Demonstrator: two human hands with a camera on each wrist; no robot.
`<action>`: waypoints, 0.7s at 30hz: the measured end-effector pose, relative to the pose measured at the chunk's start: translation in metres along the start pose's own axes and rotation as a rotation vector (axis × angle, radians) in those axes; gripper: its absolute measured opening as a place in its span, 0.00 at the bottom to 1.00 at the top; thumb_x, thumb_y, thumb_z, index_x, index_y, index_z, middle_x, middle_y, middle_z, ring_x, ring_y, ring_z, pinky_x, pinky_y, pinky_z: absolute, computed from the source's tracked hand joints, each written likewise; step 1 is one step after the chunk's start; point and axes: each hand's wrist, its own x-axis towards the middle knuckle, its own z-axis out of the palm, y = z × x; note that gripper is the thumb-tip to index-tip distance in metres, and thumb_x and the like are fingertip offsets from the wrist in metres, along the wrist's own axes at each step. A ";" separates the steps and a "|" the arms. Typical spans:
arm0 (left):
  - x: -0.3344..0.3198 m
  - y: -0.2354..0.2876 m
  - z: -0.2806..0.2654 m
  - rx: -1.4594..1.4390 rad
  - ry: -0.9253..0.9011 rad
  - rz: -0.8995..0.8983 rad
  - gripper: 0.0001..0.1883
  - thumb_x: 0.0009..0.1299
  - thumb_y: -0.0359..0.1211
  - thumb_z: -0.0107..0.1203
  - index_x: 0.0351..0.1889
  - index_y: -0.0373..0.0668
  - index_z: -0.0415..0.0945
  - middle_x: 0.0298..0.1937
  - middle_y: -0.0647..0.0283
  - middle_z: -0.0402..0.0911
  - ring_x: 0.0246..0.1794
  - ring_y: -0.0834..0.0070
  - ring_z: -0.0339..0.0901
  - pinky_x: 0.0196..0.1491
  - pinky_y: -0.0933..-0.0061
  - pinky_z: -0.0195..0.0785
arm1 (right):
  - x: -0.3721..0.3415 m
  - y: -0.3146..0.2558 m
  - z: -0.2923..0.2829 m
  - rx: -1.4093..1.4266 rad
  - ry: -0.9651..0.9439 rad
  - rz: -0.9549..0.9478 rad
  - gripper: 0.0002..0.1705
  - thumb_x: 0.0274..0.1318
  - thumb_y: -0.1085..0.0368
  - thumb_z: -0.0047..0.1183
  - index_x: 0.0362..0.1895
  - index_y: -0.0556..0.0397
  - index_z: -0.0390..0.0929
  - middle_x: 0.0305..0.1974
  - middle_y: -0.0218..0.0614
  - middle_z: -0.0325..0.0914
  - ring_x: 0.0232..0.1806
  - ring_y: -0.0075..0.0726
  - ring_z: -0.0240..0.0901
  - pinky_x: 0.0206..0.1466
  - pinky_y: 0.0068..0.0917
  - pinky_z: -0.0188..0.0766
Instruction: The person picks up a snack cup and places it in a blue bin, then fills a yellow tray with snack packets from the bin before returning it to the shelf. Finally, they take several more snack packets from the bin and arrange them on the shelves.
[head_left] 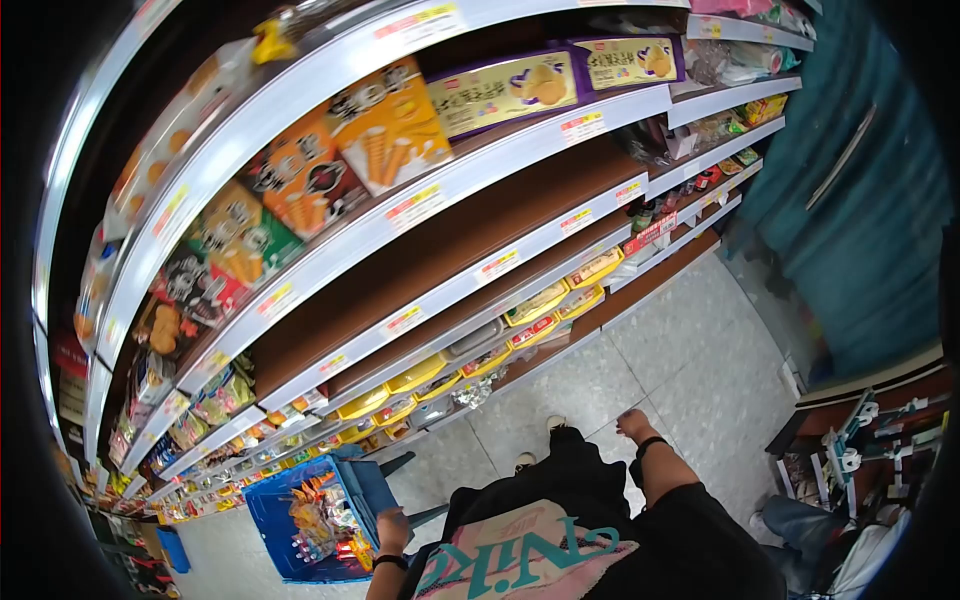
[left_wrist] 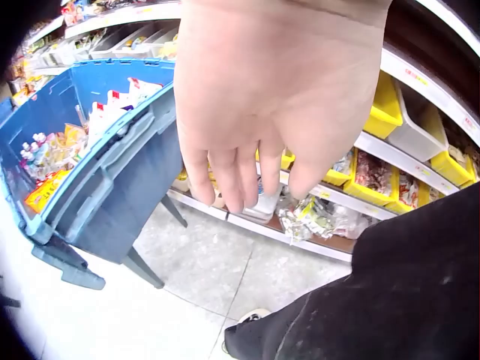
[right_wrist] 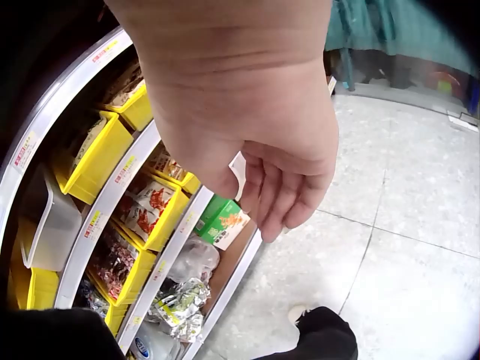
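My left hand (head_left: 392,528) hangs beside the blue crate (head_left: 262,520), which holds mixed snack packets (head_left: 325,520). Seen from the left wrist, this hand (left_wrist: 262,105) has relaxed, extended fingers with nothing in them, and the crate (left_wrist: 112,202) stands to its left. My right hand (head_left: 634,426) is out over the floor, away from the shelves. In the right wrist view the hand (right_wrist: 247,142) holds nothing, its fingers loosely bent; behind it are yellow bins (right_wrist: 94,161) and a green-and-white box (right_wrist: 222,223) on the lowest shelf.
Curved shelving (head_left: 520,265) runs along the left and front, with boxed biscuits (head_left: 390,125) on an upper level. Tiled floor (head_left: 700,350) lies ahead. A teal curtain (head_left: 850,200) hangs at the right, above a rack (head_left: 860,450) near another person's jeans (head_left: 800,530).
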 end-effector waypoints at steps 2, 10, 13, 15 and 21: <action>-0.007 -0.014 -0.004 0.084 0.156 0.114 0.16 0.56 0.28 0.60 0.44 0.41 0.78 0.45 0.50 0.79 0.53 0.53 0.73 0.61 0.59 0.62 | -0.037 0.001 0.000 0.011 -0.038 0.049 0.14 0.51 0.62 0.48 0.31 0.57 0.82 0.33 0.42 0.83 0.36 0.42 0.81 0.38 0.35 0.75; -0.010 -0.041 -0.008 0.179 0.556 -0.074 0.39 0.54 0.33 0.64 0.64 0.39 0.56 0.61 0.47 0.63 0.63 0.49 0.60 0.64 0.52 0.54 | -0.125 0.066 0.034 -0.265 -0.072 -0.344 0.15 0.52 0.62 0.50 0.32 0.63 0.81 0.29 0.44 0.82 0.29 0.39 0.82 0.34 0.33 0.78; -0.007 -0.069 0.013 0.148 0.448 -0.164 0.39 0.57 0.36 0.62 0.66 0.39 0.55 0.62 0.48 0.62 0.64 0.49 0.59 0.65 0.52 0.51 | -0.165 0.065 0.037 -0.265 -0.040 -0.140 0.14 0.52 0.63 0.51 0.33 0.64 0.81 0.29 0.44 0.83 0.29 0.37 0.82 0.35 0.32 0.78; -0.008 -0.065 0.014 0.116 0.448 -0.158 0.37 0.57 0.31 0.58 0.65 0.38 0.55 0.62 0.48 0.62 0.64 0.49 0.59 0.65 0.52 0.51 | -0.184 0.065 0.040 -0.056 -0.022 0.059 0.15 0.53 0.64 0.51 0.35 0.66 0.80 0.30 0.44 0.82 0.30 0.38 0.81 0.35 0.31 0.78; -0.004 -0.066 0.013 0.081 0.568 -0.045 0.34 0.55 0.23 0.52 0.63 0.36 0.57 0.62 0.48 0.62 0.63 0.49 0.59 0.65 0.54 0.52 | -0.227 0.070 0.051 0.054 -0.038 0.127 0.14 0.56 0.63 0.49 0.36 0.62 0.80 0.33 0.43 0.82 0.33 0.37 0.82 0.31 0.29 0.76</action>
